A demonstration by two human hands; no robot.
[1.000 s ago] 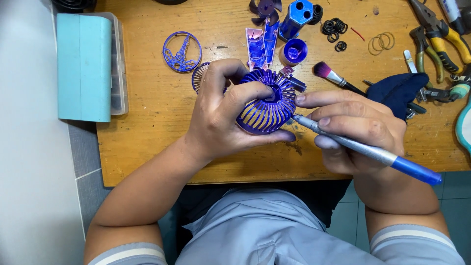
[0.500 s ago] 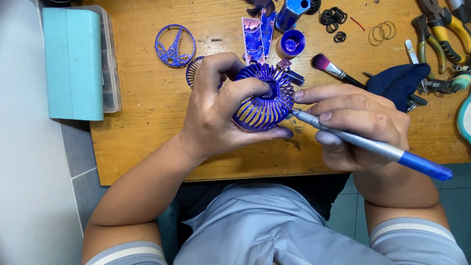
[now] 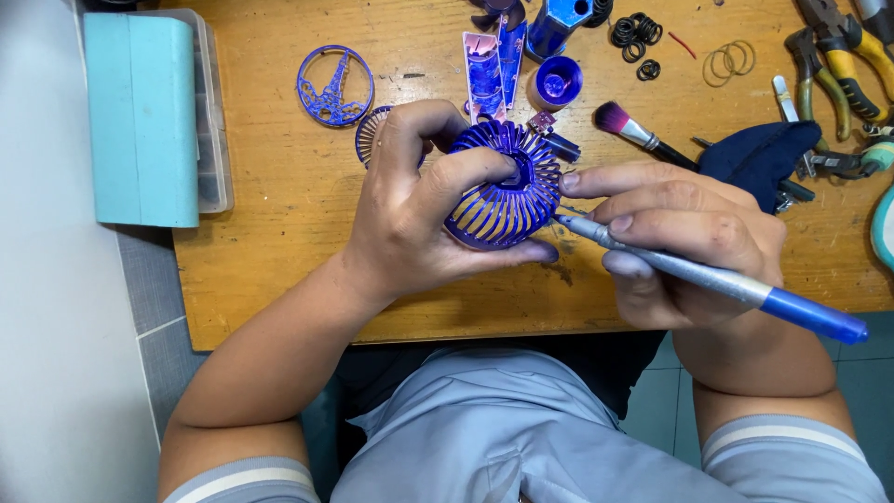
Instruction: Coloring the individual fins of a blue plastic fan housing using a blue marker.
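Note:
My left hand (image 3: 419,214) grips a round blue slotted dome piece (image 3: 503,191), thumb under it and fingers over its top, just above the wooden table (image 3: 270,233). My right hand (image 3: 680,242) holds a grey tool with a blue end (image 3: 726,279) like a pen. Its tip touches the right side of the dome. The right index finger rests near the dome's edge.
A teal-lidded plastic box (image 3: 149,112) sits at the table's left edge. A blue ring ornament (image 3: 333,86), flat blue panels (image 3: 489,65), a small blue cup (image 3: 557,82), a pink brush (image 3: 633,130), black rings (image 3: 638,33), a dark cloth (image 3: 759,154) and pliers (image 3: 838,56) lie behind my hands.
Both hands keep their grips. The view has drifted slightly, so the hands and dome sit a little lower and more to the left; the tool tip stays against the dome.

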